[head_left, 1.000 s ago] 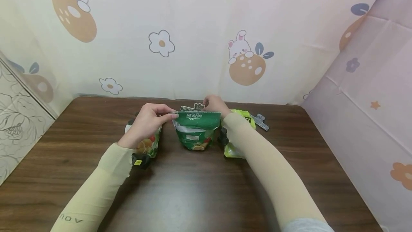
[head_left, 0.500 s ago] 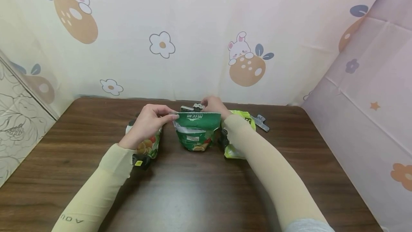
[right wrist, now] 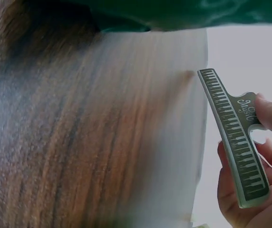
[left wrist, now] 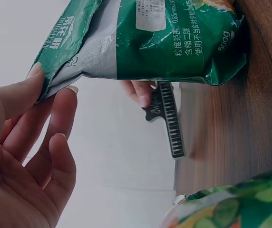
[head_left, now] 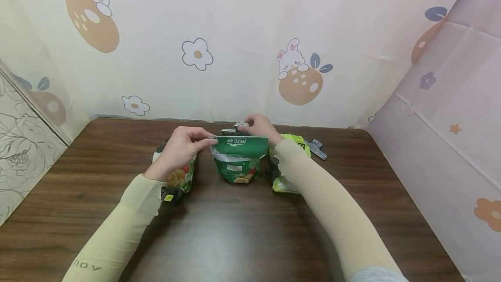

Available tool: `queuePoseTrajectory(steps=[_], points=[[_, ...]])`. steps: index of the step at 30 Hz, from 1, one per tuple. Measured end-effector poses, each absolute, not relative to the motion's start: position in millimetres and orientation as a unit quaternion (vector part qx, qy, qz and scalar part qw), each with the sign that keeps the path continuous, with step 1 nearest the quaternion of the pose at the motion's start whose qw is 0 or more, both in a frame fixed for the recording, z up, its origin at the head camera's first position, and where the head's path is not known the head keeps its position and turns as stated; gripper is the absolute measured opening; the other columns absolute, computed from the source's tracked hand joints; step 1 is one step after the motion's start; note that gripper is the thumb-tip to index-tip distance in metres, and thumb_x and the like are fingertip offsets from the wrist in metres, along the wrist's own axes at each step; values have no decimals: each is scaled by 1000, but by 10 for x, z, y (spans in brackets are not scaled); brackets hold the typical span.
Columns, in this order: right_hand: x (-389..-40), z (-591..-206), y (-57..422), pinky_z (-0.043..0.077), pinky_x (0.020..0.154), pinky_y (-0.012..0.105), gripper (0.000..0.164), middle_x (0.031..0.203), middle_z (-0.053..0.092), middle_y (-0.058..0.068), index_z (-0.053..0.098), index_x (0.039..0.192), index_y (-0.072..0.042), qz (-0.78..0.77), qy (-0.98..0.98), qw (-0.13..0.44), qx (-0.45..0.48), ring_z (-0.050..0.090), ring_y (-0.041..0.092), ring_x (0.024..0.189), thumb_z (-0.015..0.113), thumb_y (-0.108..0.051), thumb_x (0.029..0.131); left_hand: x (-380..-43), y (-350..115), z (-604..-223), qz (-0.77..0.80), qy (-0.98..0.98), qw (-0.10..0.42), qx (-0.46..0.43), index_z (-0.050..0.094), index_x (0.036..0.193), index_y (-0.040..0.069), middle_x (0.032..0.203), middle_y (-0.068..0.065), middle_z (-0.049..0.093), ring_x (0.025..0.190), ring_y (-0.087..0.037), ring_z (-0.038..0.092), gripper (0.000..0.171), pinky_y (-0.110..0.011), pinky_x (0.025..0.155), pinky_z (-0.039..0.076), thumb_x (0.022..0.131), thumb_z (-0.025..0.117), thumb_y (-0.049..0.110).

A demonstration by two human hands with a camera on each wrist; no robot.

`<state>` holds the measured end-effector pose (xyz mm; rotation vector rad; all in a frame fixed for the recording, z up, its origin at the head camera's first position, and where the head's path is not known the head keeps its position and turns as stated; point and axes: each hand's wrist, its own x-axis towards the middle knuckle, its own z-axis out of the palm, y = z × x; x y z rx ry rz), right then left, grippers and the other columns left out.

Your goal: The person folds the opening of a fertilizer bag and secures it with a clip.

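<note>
A green and silver 500g pouch (head_left: 236, 160) stands upright on the table, its top folded toward me. My left hand (head_left: 178, 148) pinches the fold's left corner between thumb and forefinger; in the left wrist view its other fingers curl loosely below the pouch (left wrist: 164, 52). Behind the pouch, my right hand (head_left: 263, 126) grips a long bag clip (right wrist: 238, 142) by its shaped handle, thumb on the near side. Piano keys and the word "Music" are printed on this clip. From the head, the pouch's top edge hides part of the clip (head_left: 231, 132).
A fruit-printed pouch (head_left: 183, 176) stands at the left, partly behind my left hand. To the right is a yellow-green bag (head_left: 287, 184), half covered by my right sleeve. A grey-blue clip (head_left: 318, 149) lies beyond it. A patterned curtain (head_left: 242, 86) hangs along the table's back edge.
My right hand has moved slightly left, its fingers now over the clip's handle, and the clip has turned and shifted a little. The left hand and the green pouch stay still.
</note>
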<state>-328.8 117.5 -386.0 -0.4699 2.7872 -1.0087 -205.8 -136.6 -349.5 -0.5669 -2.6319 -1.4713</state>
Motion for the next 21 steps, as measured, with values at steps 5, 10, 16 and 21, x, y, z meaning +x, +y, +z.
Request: queuePoseTrajectory(steps=[5, 10, 16, 21], points=[[-3271, -3800, 1209, 48, 88, 42, 29, 106, 67, 10, 69, 108, -5, -351, 922, 46, -156, 59, 25, 99, 71, -31, 94, -2063, -1359, -3499, -480, -857, 37, -182, 80, 98, 19, 82, 2, 72, 70, -20, 53, 12, -33, 61, 43, 91, 75, 27], [-3201, -3731, 1248, 48, 92, 44, 34, 113, 66, 14, 67, 114, -2, -377, 914, 28, -147, 61, 28, 105, 73, -28, 92, -2063, -1351, -3497, -484, -856, 33, -179, 79, 98, 18, 82, 4, 72, 71, -21, 55, 12, -34, 61, 44, 91, 75, 27], [-3075, -3604, 1286, 47, 93, 45, 34, 113, 66, 13, 65, 113, -4, -396, 907, 25, -138, 60, 28, 107, 74, -28, 91, -2063, -1356, -3499, -486, -855, 31, -177, 79, 97, 19, 83, 4, 72, 72, -21, 55, 11, -35, 62, 44, 91, 76, 27], [-2967, -3464, 1311, 46, 93, 45, 30, 112, 67, 10, 67, 110, -6, -410, 899, 29, -149, 60, 26, 107, 76, -27, 91, -2056, -1362, -3492, -484, -857, 32, -177, 79, 97, 19, 83, 3, 72, 71, -21, 54, 12, -34, 61, 44, 91, 75, 28]])
